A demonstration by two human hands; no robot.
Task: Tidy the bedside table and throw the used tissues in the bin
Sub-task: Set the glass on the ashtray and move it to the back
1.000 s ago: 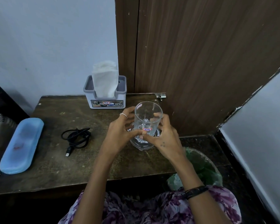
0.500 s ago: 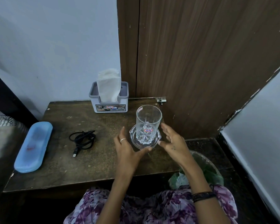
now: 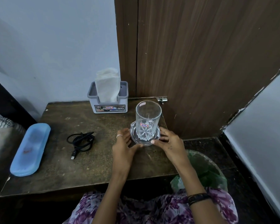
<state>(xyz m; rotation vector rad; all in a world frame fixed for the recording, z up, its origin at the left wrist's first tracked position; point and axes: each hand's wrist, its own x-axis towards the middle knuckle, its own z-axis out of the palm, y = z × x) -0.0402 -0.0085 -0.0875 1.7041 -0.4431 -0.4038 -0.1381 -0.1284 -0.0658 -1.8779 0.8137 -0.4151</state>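
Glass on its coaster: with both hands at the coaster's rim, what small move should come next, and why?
Probably let go and draw both hands back. The glass stands upright on the clear coaster, the left hand and right hand only touch the coaster's edge, and no loose tissues show on the table.

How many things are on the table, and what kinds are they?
Glass: 1
Clear coaster under the glass: 1
Tissue box: 1
Black cable: 1
Blue case: 1
Total: 5
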